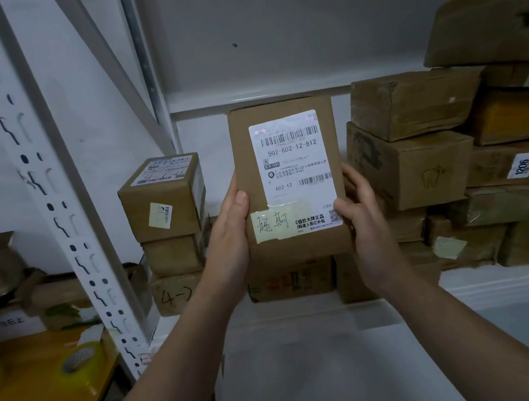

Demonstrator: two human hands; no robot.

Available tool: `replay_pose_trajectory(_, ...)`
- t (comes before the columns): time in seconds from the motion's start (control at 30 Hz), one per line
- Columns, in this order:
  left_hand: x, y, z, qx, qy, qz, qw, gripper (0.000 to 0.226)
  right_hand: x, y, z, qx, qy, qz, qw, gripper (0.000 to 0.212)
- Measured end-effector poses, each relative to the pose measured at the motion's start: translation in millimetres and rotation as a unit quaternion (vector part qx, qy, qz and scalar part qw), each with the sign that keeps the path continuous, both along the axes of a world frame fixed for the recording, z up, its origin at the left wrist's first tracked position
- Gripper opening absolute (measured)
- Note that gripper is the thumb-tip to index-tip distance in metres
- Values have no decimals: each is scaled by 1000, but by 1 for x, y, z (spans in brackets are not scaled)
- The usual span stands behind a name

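Note:
A flat brown cardboard parcel (245,154) stands upright in the air in front of a white shelf, its face toward me. It carries a white shipping label (293,161) reading 502-602-12-812 and a yellowish handwritten note (277,224) taped low on the front. My left hand (230,237) grips its left edge, thumb on the front. My right hand (364,215) grips the right edge, thumb on the label's lower corner. The fingers behind the parcel are hidden.
On the white shelf (309,318) a stack of small boxes (165,216) stands to the left and a tall pile of brown boxes (458,162) to the right. A perforated upright post (59,205) runs at left. Yellow tape rolls (81,363) lie on an orange table.

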State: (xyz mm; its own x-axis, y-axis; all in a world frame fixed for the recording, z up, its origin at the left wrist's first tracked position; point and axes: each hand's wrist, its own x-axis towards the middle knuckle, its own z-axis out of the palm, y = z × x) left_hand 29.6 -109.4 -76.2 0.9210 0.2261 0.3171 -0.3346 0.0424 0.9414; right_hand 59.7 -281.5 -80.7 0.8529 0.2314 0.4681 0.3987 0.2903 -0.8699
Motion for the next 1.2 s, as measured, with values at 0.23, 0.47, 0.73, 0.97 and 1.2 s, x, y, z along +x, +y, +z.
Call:
replay_pose_trajectory(0.23,-9,-4,-7,-35,1,14,999,51,-6,8,-6,-35,14,-30,999,30)
replay_pose_trajectory(0.47,-42,-3,-20,-40,-14,-43,998,43,-45,8,-20,-16,50,-81,995,27)
replay_pose_trajectory(0.73,-98,2,-53,-34,-24,-75,996,69,-99,4,-55,0,137,-144,980,29)
replay_pose_trajectory(0.97,-108,-64,-74,-50,16,-137,989,63,-143,-59,-80,15,148,-229,962,30)
replay_pose_trajectory(1.2,-113,-210,-103,-44,54,-232,970,49,-186,-197,-111,28,181,-362,914,36)
